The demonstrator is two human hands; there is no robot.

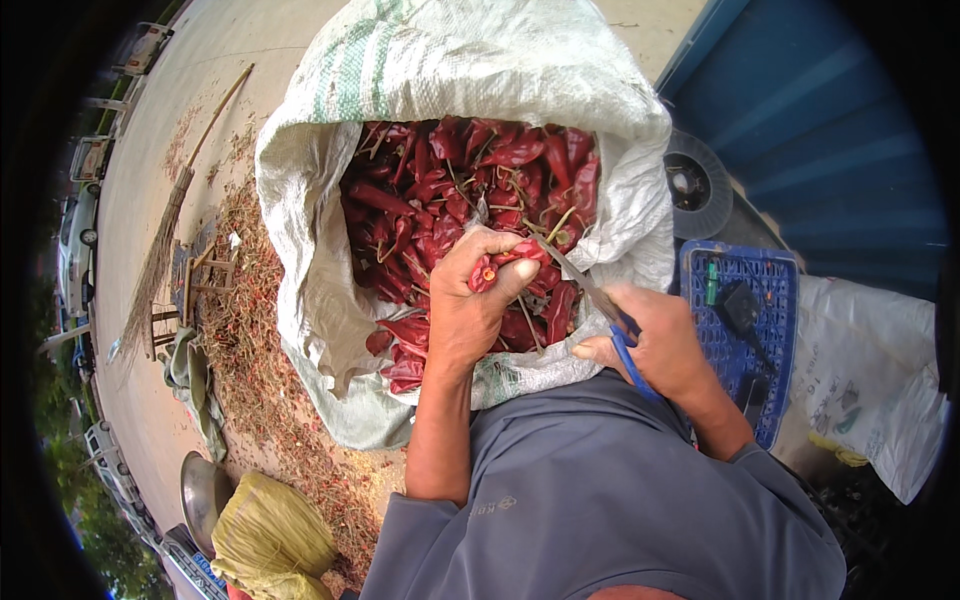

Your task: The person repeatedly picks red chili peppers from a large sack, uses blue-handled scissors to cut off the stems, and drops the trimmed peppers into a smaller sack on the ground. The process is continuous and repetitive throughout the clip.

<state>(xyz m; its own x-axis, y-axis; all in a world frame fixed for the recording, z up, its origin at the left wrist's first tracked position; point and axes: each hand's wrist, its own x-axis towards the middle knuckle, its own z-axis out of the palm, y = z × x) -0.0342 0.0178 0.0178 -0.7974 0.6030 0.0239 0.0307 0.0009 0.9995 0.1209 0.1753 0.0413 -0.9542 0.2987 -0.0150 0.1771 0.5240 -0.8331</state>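
A white woven sack (480,79) stands open before me, its rim folded back, full of dried red chili peppers (420,199). Above its mouth, my left hand (476,285) grips red peppers (486,274) between thumb and fingers; one pepper's cut end shows a pale ring. My right hand (652,337) holds scissors (622,346) with blue handles. Their blades reach to the stem end of a pepper in my left hand, beside a green stem. Whether the blades touch it, I cannot tell.
At right, a blue plastic basket (786,330) holds a black adapter (739,309) and a green lighter (711,283). A white plastic bag (862,360) lies beyond it. On the left are stem scraps (247,322), a broom (161,255), a wooden stool (202,274), a metal bowl (201,499) and a yellow sack (274,525).
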